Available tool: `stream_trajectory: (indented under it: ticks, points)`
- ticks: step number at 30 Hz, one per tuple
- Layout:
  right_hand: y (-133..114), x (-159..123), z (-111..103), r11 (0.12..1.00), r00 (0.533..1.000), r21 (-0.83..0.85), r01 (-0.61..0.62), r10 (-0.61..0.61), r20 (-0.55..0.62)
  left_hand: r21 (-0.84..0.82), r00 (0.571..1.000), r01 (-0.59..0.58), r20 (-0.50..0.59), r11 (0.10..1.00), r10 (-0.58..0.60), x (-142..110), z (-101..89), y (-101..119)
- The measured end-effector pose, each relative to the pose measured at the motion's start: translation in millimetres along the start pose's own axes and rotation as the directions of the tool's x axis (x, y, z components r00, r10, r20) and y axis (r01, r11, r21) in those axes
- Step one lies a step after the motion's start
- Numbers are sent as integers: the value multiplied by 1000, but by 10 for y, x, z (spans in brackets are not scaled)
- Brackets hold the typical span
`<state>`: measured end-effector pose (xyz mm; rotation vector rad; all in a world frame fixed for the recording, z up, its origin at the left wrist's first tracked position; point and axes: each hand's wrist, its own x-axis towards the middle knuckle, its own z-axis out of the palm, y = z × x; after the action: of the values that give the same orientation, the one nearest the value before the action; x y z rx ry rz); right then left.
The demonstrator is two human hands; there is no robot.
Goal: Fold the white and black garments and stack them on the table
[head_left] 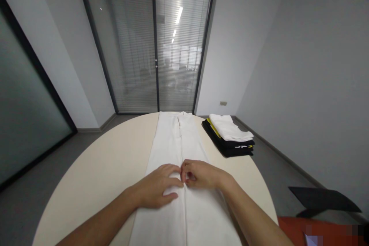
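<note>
A long white garment [178,142], folded into a narrow strip with a seam down the middle, lies lengthwise on the round cream table [109,169]. My left hand [160,188] rests on the cloth left of the seam, fingers curled down onto it. My right hand [200,175] sits right of the seam, its fingers bent and pinched at the cloth where both hands meet.
A stack of folded clothes [230,136], white on top of black and yellow pieces, sits at the table's far right edge. A dark chair part [323,200] and an orange surface [317,230] lie at lower right. Glass doors with blinds [155,46] stand behind the table.
</note>
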<state>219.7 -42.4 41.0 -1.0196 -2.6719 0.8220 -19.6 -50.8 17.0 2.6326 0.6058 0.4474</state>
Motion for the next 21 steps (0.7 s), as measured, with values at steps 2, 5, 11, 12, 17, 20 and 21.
stream_trajectory:
  ticks: [2,5,11,12,17,20,21]
  points:
    - [7,-19,-24,999,1000,36,-9,8,14,-48,1000,-4,6,999,4,15,16,78]
    - [23,-68,-80,989,996,118,-85,84,13,-62,1000,-6,10,998,6,10,17,83]
    - [36,-92,-108,979,995,179,-97,96,19,-26,999,-37,7,999,37,9,20,62]
    - [22,-79,-93,981,996,174,-81,75,43,-29,999,-48,12,998,48,17,21,76]
    - [-56,-27,-35,991,995,131,-40,28,91,-31,997,-73,-10,997,73,42,-4,122]
    - [-45,-49,-63,981,996,181,-65,52,79,-13,998,-57,-19,998,56,34,4,136]
    - [-32,-61,-78,974,994,211,-86,70,85,-17,998,-63,-3,998,62,30,17,145]
